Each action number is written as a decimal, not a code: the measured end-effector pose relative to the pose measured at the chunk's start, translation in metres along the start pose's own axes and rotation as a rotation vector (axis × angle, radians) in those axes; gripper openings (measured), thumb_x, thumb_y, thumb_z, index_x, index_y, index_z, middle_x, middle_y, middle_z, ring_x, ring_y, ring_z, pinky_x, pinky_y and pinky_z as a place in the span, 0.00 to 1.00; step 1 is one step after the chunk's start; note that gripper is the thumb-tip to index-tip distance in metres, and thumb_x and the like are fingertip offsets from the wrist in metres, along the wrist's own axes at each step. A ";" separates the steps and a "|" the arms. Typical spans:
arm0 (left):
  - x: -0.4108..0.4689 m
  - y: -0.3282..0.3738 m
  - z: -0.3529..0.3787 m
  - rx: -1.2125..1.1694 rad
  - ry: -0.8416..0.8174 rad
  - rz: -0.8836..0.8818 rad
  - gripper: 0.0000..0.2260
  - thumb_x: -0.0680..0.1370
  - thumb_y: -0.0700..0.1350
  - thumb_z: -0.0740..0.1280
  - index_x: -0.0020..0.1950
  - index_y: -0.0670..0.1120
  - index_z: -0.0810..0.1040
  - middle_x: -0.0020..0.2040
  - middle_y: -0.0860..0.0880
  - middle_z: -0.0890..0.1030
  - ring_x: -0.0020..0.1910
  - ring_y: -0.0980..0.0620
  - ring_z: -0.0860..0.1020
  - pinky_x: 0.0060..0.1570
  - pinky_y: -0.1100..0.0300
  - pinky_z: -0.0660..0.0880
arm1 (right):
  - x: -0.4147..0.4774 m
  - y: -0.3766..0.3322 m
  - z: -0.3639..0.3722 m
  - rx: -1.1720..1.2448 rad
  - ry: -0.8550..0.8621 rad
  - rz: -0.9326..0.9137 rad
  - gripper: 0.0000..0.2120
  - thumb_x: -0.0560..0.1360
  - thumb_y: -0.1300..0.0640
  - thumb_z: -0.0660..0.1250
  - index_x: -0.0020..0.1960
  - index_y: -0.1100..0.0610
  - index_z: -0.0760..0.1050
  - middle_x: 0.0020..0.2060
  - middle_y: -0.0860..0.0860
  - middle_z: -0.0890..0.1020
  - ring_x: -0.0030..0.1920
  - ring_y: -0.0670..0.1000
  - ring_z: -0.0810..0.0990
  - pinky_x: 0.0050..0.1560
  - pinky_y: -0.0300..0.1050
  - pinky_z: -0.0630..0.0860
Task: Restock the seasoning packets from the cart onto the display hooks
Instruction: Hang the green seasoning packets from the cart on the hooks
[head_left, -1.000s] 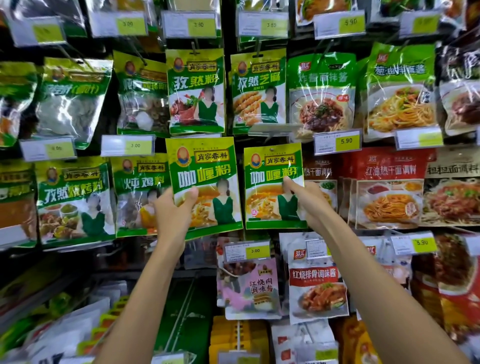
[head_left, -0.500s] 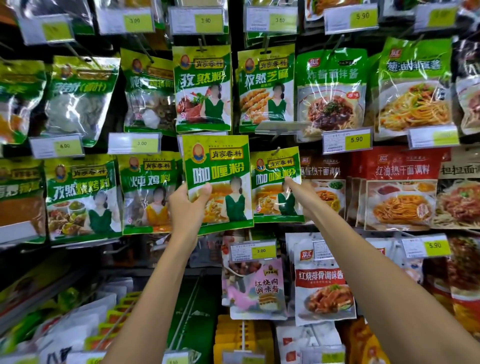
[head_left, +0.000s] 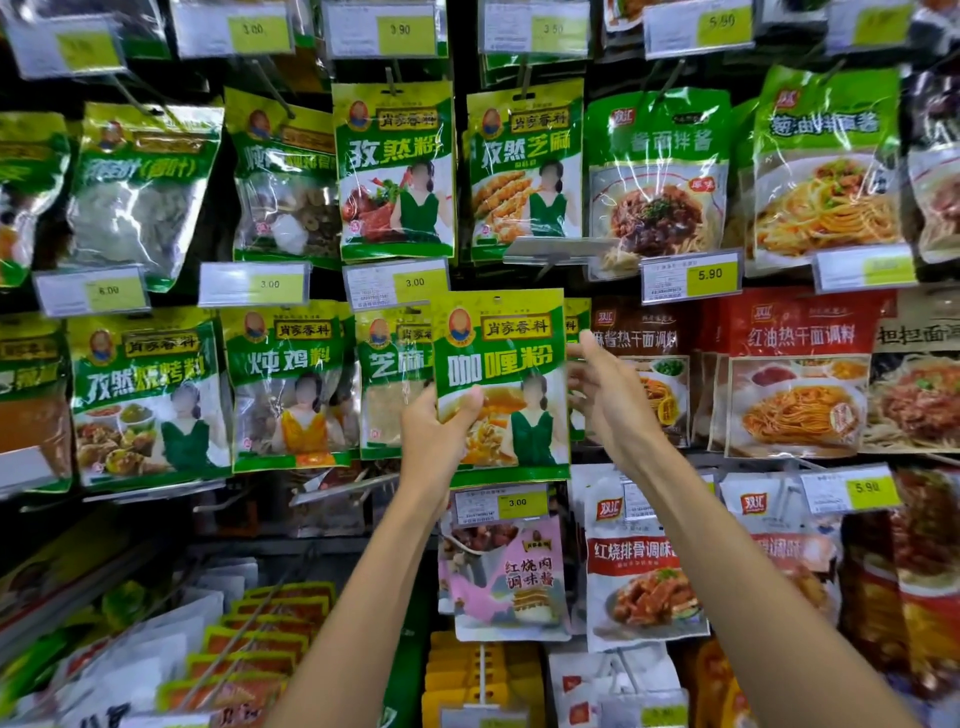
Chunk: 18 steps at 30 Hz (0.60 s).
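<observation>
Rows of bags hang all over a shop wall, with little price tags under them. One green packet is held up in front of the middle row, just under a lifted tag.

It looks light and thin, soft and bendy, with shiny sides that may slip. The small hole at its top edge has to go on a hook, so I think it is best held low down, with the top left free.

The left hand does that. It pinches the packet low on its left side, thumb on the front, other fingers hidden behind. That arm reaches up and a bit to the right.

The right hand is raised just beside the packet's right edge, fingers apart and loose, holding nothing. I cannot tell if it touches the packet. The hook is hidden behind.
</observation>
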<state>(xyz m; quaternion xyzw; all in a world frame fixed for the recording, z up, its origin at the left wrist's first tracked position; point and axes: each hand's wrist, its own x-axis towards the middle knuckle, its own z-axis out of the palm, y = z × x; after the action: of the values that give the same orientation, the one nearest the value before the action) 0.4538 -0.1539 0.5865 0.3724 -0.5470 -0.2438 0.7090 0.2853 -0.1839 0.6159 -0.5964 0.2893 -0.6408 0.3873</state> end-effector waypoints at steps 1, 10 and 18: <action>-0.002 0.001 0.007 0.003 -0.010 0.005 0.17 0.76 0.47 0.69 0.63 0.51 0.71 0.47 0.60 0.77 0.47 0.68 0.78 0.38 0.75 0.74 | -0.003 -0.003 0.003 -0.022 -0.026 -0.018 0.23 0.76 0.43 0.61 0.63 0.58 0.75 0.58 0.51 0.80 0.57 0.48 0.77 0.58 0.42 0.71; 0.010 0.016 0.011 0.368 0.132 0.342 0.11 0.80 0.48 0.63 0.59 0.45 0.76 0.49 0.59 0.76 0.50 0.54 0.78 0.43 0.69 0.72 | -0.003 -0.005 -0.008 -0.111 0.099 -0.093 0.15 0.79 0.55 0.64 0.57 0.66 0.76 0.41 0.64 0.80 0.41 0.58 0.78 0.48 0.52 0.76; 0.079 0.044 -0.018 1.055 0.462 1.010 0.14 0.80 0.40 0.61 0.65 0.38 0.73 0.62 0.40 0.76 0.62 0.41 0.75 0.64 0.51 0.69 | 0.015 -0.008 -0.016 -0.155 0.182 -0.083 0.06 0.78 0.56 0.66 0.50 0.57 0.79 0.55 0.67 0.79 0.55 0.64 0.78 0.61 0.58 0.74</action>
<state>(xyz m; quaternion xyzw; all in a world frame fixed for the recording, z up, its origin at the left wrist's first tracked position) 0.4911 -0.1821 0.6661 0.4078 -0.5326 0.4875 0.5589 0.2690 -0.1936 0.6281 -0.5756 0.3469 -0.6834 0.2853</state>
